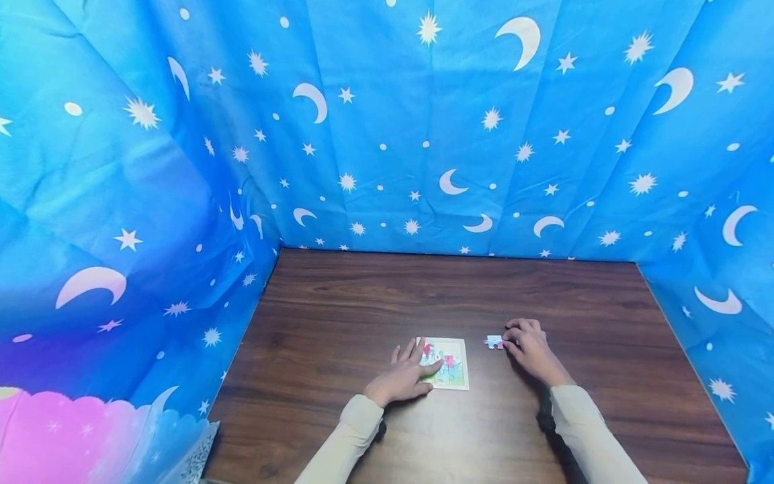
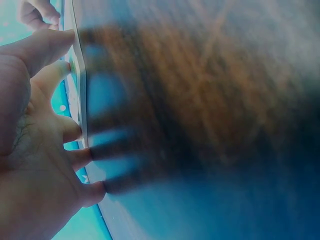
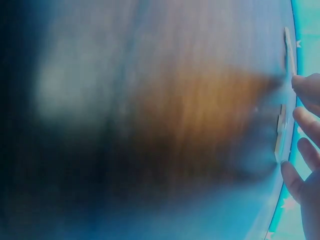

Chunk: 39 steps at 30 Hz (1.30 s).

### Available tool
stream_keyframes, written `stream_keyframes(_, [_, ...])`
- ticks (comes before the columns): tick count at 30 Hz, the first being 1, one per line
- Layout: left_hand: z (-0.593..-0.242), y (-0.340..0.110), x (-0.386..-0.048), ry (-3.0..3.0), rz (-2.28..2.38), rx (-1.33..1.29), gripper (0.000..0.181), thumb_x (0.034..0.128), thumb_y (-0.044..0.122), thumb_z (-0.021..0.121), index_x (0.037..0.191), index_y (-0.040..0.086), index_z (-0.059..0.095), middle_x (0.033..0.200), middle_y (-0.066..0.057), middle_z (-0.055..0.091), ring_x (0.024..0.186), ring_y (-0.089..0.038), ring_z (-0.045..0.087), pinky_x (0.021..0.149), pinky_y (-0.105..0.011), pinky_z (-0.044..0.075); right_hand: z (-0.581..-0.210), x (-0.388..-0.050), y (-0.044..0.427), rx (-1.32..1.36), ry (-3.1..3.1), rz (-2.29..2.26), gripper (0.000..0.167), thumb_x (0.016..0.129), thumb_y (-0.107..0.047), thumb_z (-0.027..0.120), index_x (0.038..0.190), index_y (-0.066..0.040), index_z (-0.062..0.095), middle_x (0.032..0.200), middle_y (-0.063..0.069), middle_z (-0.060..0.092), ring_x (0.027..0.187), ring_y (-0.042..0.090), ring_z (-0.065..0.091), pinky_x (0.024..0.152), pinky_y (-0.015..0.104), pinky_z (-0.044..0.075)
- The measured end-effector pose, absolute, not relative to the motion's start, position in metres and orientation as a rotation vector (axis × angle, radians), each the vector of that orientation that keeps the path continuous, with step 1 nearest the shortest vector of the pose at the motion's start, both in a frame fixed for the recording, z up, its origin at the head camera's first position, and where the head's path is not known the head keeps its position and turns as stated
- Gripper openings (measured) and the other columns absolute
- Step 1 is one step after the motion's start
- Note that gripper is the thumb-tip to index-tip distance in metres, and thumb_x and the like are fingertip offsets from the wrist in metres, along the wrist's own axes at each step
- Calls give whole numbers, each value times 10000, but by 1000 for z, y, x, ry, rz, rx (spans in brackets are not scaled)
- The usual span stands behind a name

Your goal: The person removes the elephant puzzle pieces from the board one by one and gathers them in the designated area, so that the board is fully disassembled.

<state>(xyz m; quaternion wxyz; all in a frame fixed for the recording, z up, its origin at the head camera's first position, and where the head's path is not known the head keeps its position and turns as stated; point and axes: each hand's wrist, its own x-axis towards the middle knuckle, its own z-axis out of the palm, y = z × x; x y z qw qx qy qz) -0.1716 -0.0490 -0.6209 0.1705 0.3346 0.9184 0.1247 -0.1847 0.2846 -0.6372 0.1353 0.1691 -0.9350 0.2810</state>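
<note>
Seen from the head view, a person's left hand (image 1: pixel 404 374) lies spread and relaxed, grasping nothing, over the left part of a puzzle (image 1: pixel 465 366) on a dark wooden table (image 1: pixel 363 289), while the right hand (image 1: pixel 529 346) bends its fingers at the right end of a loose piece (image 1: pixel 494 341) lying just right of the puzzle; whether they pinch it cannot be told. The piece looks light, thin and stiff, best taken by opposite edges, though its knobs might bend or chip if forced. In the left wrist view, the puzzle's slim, straight rim suggests a rigid board, easily steadied by flat fingers. In the right wrist view, fingertips reach down beside two thin edges, their owners unclear.
</note>
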Motion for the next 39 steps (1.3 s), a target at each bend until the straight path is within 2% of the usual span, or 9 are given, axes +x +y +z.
stream_keyframes(8, [-619, -52, -173, 2604, 376, 944, 574, 988, 379, 598, 1536, 339, 431, 1661, -227, 84, 1526, -407, 66, 1172, -643, 116, -632, -183, 284, 458, -2776, 790, 118, 835, 0, 773, 804, -69, 682, 1133, 237, 613, 1099, 503, 459, 770, 618, 373])
stream_keyframes(17, [-622, -51, -174, 2612, 366, 967, 577, 995, 401, 591, 1542, 350, 414, 1660, -232, 75, 1524, -413, 60, 1172, -643, 117, -629, -187, 273, 438, -2723, 822, 114, 826, 1, 769, 927, 1, 717, 1153, 258, 608, 1113, 493, 441, 795, 627, 354])
stream_keyframes(23, [-620, -51, -173, 2595, 387, 931, 575, 996, 400, 588, 1541, 359, 412, 1658, -243, 54, 1533, -381, 27, 1185, -621, 88, -628, -192, 247, 503, -2737, 858, 133, 858, -77, 776, 972, -22, 736, 1189, 234, 606, 1157, 474, 431, 827, 622, 345])
stream_keyframes(28, [-619, -51, -172, 2584, 402, 913, 571, 997, 392, 586, 1541, 356, 415, 1651, -268, 39, 1535, -371, 3, 1189, -612, 69, -630, -193, 215, 576, -2732, 879, 110, 854, -97, 792, 946, -57, 745, 1170, 207, 617, 1155, 457, 453, 844, 617, 354])
stream_keyframes(34, [-620, -52, -171, 2595, 400, 927, 571, 995, 394, 596, 1538, 345, 425, 1649, -270, 66, 1534, -380, 18, 1180, -629, 101, -633, -195, 182, 717, -2681, 925, 84, 833, -115, 808, 883, -99, 744, 1134, 198, 629, 1118, 449, 466, 827, 603, 365])
stream_keyframes(39, [-620, -51, -173, 2611, 379, 960, 564, 988, 402, 619, 1523, 327, 459, 1647, -261, 107, 1529, -391, 72, 1170, -636, 152, -633, -197, 165, 771, -2690, 932, 107, 808, -152, 841, 865, -120, 756, 1156, 185, 628, 1147, 442, 451, 864, 620, 360])
